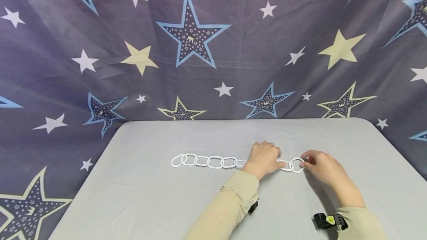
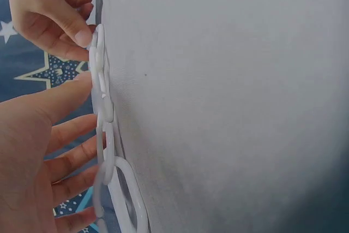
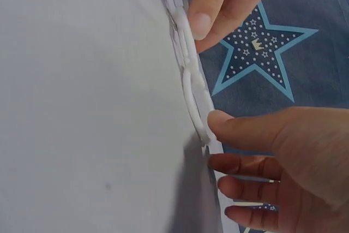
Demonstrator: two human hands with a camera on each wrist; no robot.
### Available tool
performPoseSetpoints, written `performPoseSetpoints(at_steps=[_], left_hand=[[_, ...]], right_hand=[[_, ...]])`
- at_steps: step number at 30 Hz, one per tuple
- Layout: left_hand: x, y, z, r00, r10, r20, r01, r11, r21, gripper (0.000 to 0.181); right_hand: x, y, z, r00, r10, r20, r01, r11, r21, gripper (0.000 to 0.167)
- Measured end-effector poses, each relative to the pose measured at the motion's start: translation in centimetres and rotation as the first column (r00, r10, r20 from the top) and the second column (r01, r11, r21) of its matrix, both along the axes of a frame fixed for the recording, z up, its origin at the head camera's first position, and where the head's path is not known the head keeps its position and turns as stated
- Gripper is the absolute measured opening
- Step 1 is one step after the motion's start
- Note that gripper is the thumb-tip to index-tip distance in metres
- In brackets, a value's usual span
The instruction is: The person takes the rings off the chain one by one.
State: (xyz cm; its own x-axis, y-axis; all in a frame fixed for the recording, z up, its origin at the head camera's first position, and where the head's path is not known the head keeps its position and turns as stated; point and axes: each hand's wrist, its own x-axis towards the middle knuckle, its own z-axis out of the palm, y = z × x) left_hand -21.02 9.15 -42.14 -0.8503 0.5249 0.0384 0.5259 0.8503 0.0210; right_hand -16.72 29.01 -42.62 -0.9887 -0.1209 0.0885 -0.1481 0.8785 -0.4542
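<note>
A white chain of several plastic rings (image 1: 216, 162) lies in a line from left to right across the grey table. My left hand (image 1: 263, 158) lies over the chain right of its middle and covers some links. In the left wrist view its fingers (image 2: 76, 181) are spread and fairly straight, touching the links. At the chain's right end, my right hand (image 1: 325, 167) pinches the last round link (image 1: 297, 171) between thumb and forefinger. The right wrist view shows the right thumb (image 3: 240, 129) at that end link (image 3: 192, 105), with the other fingers beside it.
The grey cloth-covered table (image 1: 133, 203) extends around the chain on every side. Behind it hangs a dark curtain (image 1: 233, 62) with printed stars. A black wrist camera (image 1: 328, 220) is strapped at the right sleeve (image 1: 360, 225).
</note>
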Motion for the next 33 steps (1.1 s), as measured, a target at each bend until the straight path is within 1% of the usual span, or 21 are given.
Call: performPoseSetpoints(at_steps=[5, 11, 14, 21, 27, 33], left_hand=[[0.0, -0.04, 0.18, 1.0, -0.003, 0.019, 0.003, 1.0, 0.002, 0.037], [-0.04, -0.01, 0.14, 0.999, 0.01, 0.043, -0.01, 1.0, 0.005, 0.031], [-0.06, 0.1, 0.02, 0.998, 0.015, 0.055, -0.016, 1.0, 0.011, 0.025], [0.1, 0.39, 0.08, 0.994, 0.005, 0.11, -0.01, 0.999, 0.04, 0.012], [0.01, 0.61, 0.19, 0.992, 0.003, 0.128, -0.004, 1.0, 0.006, 0.011], [0.08, 0.77, 0.21, 0.994, -0.026, 0.109, 0.029, 0.999, -0.031, 0.008]], right_hand=[[0.02, -0.55, -0.01, 0.999, -0.022, 0.04, 0.021, 1.0, 0.017, 0.017], [0.04, -0.91, -0.15, 0.998, -0.033, 0.045, 0.031, 0.999, 0.027, 0.008], [0.09, -0.93, -0.2, 0.999, -0.033, 0.042, 0.032, 0.999, 0.025, 0.009], [0.17, -0.92, -0.16, 0.997, -0.056, 0.044, 0.056, 0.998, 0.017, 0.013], [0.05, -0.89, -0.11, 0.997, -0.071, 0.01, 0.071, 0.997, 0.012, 0.015], [0.11, -0.99, -0.07, 0.996, -0.089, -0.027, 0.089, 0.996, -0.001, 0.014]])
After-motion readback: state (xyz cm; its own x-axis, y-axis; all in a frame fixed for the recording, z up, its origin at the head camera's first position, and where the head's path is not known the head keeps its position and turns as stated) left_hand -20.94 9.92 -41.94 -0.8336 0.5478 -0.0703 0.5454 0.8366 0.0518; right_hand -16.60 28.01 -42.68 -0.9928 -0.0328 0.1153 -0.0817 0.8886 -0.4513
